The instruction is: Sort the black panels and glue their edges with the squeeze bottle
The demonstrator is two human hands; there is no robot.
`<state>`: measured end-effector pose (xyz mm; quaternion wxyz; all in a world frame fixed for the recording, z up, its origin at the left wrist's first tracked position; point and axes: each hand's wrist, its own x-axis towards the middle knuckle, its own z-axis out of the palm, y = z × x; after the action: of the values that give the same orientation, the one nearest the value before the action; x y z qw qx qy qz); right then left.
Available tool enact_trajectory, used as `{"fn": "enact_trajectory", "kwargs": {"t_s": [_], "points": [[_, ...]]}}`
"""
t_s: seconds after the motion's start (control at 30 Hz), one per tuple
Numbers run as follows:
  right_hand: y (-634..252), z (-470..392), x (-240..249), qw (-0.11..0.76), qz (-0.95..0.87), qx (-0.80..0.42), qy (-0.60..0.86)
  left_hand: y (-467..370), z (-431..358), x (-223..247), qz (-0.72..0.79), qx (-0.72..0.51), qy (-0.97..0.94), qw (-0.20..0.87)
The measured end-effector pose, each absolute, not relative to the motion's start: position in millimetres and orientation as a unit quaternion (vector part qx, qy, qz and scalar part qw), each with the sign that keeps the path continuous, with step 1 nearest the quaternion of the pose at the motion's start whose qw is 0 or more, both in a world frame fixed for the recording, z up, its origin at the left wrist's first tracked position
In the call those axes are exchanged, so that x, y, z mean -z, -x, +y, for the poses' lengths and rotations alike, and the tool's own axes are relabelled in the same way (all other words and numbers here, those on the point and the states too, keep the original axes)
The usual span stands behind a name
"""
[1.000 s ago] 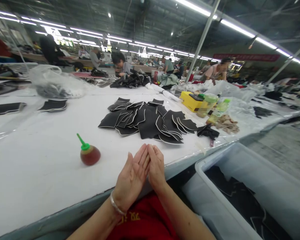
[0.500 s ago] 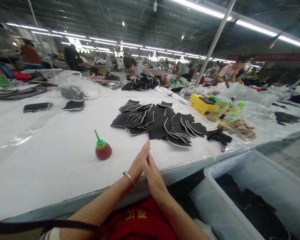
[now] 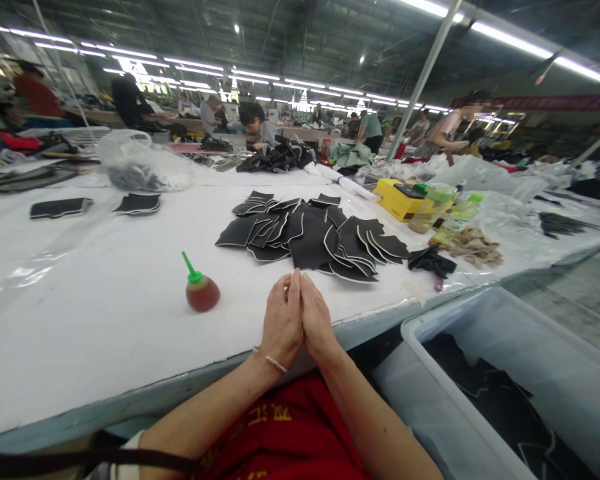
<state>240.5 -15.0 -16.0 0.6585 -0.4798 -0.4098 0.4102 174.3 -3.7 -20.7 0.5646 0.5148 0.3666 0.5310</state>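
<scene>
My left hand (image 3: 283, 320) and my right hand (image 3: 319, 313) are pressed together at the table's near edge, with their fingertips meeting and fingers bent. No object shows in either hand; the space between the palms is hidden. A bracelet circles my left wrist. Just beyond the fingertips lies a spread pile of black pieces (image 3: 307, 240) with pale edges. To the left of my hands a round bottle (image 3: 203, 294) of reddish-brown liquid, with a green nozzle, rests on the white table (image 3: 105, 320).
A grey-white bin (image 3: 455, 393) holding black pieces is at the lower right. Beyond the pile are a yellow box (image 3: 397, 200), bottles (image 3: 433, 208) and a crumpled beige cloth (image 3: 475, 247). Two black stacks (image 3: 61, 208) and a plastic bag (image 3: 140, 163) lie left. Several people work farther back.
My hands have gone from flat, straight fingers pressed palm to palm to a more rounded clasp with bent fingers. The view has shifted slightly, moving the table items left and up.
</scene>
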Motion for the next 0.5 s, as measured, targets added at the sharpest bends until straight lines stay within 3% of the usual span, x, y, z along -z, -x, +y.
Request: {"fn": "enact_trajectory", "kwargs": {"t_s": [0.17,0.33,0.5], "points": [[-238.7,-28.1,23.7,0.651,-0.408,-0.474,0.43,-165.5,5.9,28.0,0.466,-0.511,-0.574,0.439],[-231.0,-31.9,31.8,0.673,-0.427,-0.435,0.419,-157.4,7.6,29.7,0.449,-0.472,-0.636,0.413],[-228.8,-16.6,32.6,0.656,-0.413,-0.425,0.467,-160.2,0.4,34.4,0.376,-0.545,-0.616,0.427]]}}
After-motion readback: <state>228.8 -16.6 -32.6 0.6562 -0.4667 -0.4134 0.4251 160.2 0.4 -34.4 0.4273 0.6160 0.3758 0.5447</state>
